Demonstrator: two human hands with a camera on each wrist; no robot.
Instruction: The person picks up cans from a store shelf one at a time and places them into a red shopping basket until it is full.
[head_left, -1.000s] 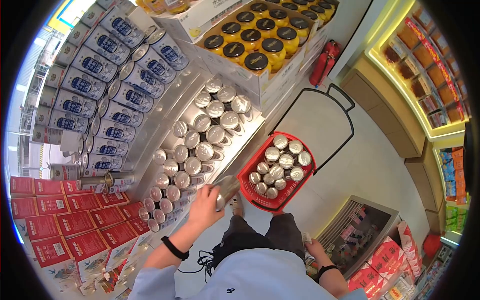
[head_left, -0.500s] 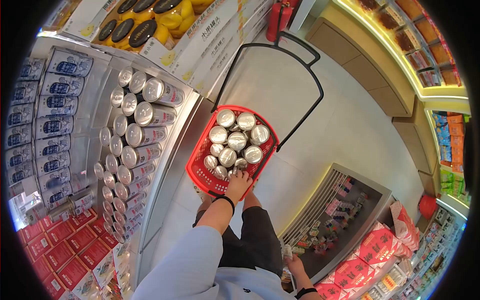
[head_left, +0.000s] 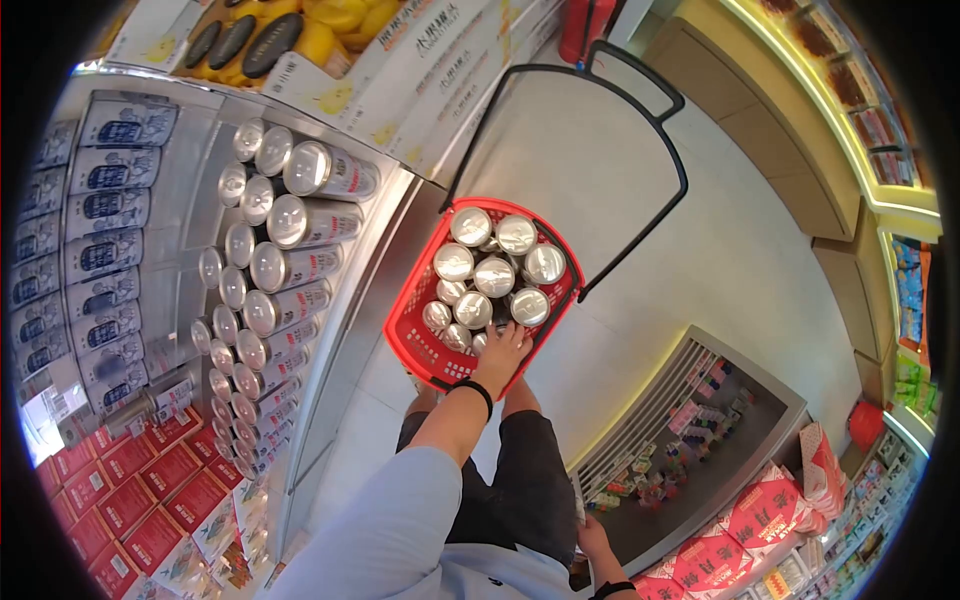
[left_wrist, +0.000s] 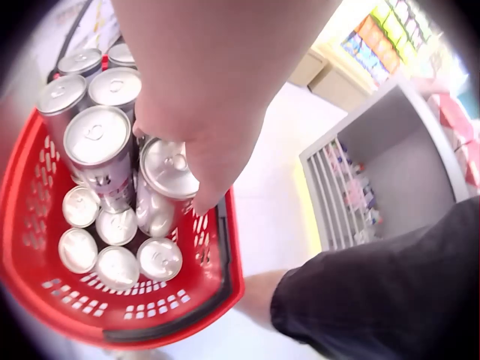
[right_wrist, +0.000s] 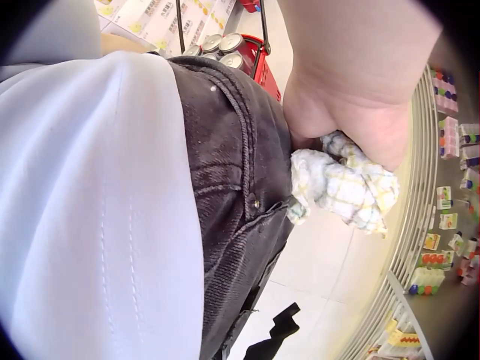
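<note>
A red shopping basket [head_left: 398, 330] holds several silver-topped drink cans [head_left: 493, 276], standing in layers. My left hand [head_left: 503, 360] reaches into its near right part. In the left wrist view, thumb and fingers of that hand grip a can [left_wrist: 166, 174] around its upper side, above smaller-looking can tops [left_wrist: 118, 268] lower in the basket. My right hand [right_wrist: 349, 112] hangs at my side by the dark shorts and holds a crumpled checked cloth [right_wrist: 345, 187].
Left of the basket, rows of cans [head_left: 270, 268] stand on a shelf. The basket's long black handle [head_left: 672, 150] leans out over the floor. A grey display bin [head_left: 745, 375] stands at the right, with red gift boxes [head_left: 765, 510] beside it and boxed fruit jars [head_left: 270, 45] at the back.
My left hand, carrying a can, has moved from beside the shelf cans into the basket. Over the last half second it stays there. The right hand still hangs with the cloth.
</note>
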